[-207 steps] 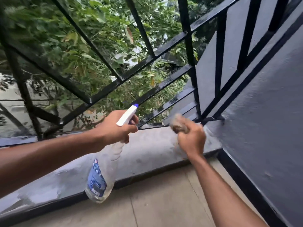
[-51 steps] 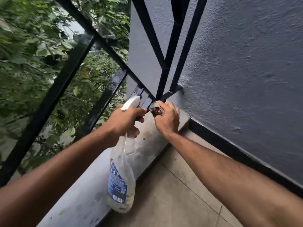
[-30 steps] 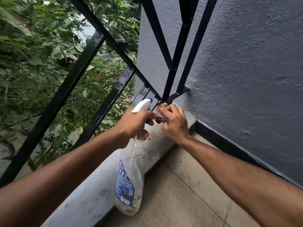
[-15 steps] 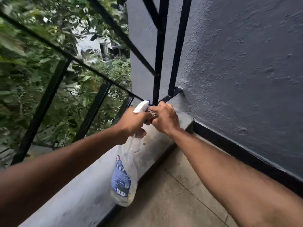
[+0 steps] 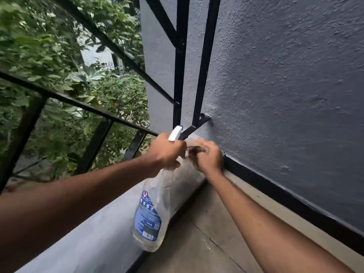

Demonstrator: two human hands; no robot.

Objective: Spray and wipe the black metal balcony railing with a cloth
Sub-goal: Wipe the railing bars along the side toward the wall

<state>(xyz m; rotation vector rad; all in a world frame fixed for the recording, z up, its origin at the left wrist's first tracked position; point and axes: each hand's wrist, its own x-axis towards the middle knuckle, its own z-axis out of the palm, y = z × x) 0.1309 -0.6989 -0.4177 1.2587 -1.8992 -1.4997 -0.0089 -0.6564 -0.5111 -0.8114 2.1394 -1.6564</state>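
Forearms stretch out over the beige tiled floor (image 5: 206, 243) toward the corner. Between them hangs the clear plastic spray bottle with a blue label and white trigger head (image 5: 151, 211), its neck gripped by the left hand (image 5: 167, 152). Just beside it, almost touching, the right hand (image 5: 208, 156) is closed on a small crumpled pale cloth (image 5: 195, 142). This hand is smeared with motion blur, so I judge it is mid-rub. Some seconds ago the two hands were apart over the grey concrete ledge (image 5: 102, 243), further from the wall. Since then they have come together at the foot of the black metal balcony railing (image 5: 178, 75). In the last half second the right hand has slid a little off the bar base toward the black skirting strip (image 5: 275, 192). That suggests the wiping has reached the railing's last stretch, where its end upright is bracketed to the textured grey wall (image 5: 285, 85). The railing rises directly behind the hands, with flat matte-black uprights and diagonals crossing. It looks dark and even, with no dirt I can make out, though the picture is too soft to judge wetness. Beyond it, green foliage (image 5: 49, 56) fills the view.
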